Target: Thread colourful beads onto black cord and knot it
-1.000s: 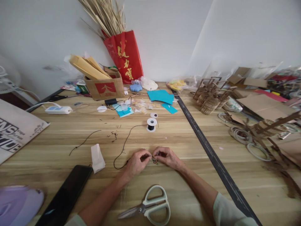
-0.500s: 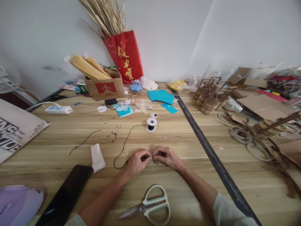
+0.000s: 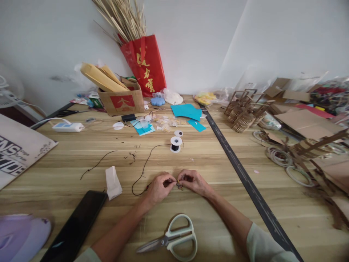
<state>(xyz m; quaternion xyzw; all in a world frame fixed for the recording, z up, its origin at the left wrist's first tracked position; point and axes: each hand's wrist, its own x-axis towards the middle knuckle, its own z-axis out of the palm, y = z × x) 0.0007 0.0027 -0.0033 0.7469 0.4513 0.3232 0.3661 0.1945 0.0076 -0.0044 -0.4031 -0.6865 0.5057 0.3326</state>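
Observation:
My left hand [image 3: 161,187] and my right hand [image 3: 194,181] meet fingertip to fingertip low over the table, both pinched closed. Between them hangs a small cluster of coloured beads [image 3: 179,186], dark with yellow and reddish ones. The left fingers pinch the black cord [image 3: 147,160] close to the beads; the cord loops left and back up to a white spool [image 3: 176,144]. My right thumb and index finger hold the beads' upper end, partly hidden by the fingers. Nearer to me lie scissors with pale handles [image 3: 180,236], blades pointing left.
Left of my hands are a white paper packet [image 3: 113,183], a black phone [image 3: 79,225] and a loose cord piece [image 3: 99,163]. Blue cards [image 3: 187,111] and a cardboard box [image 3: 121,102] stand farther back. Small woven baskets [image 3: 242,114] are at right, past a dark strip [image 3: 240,171].
Almost nothing differs. The fingers shift very slightly around the beads while cord, spool and scissors keep their places.

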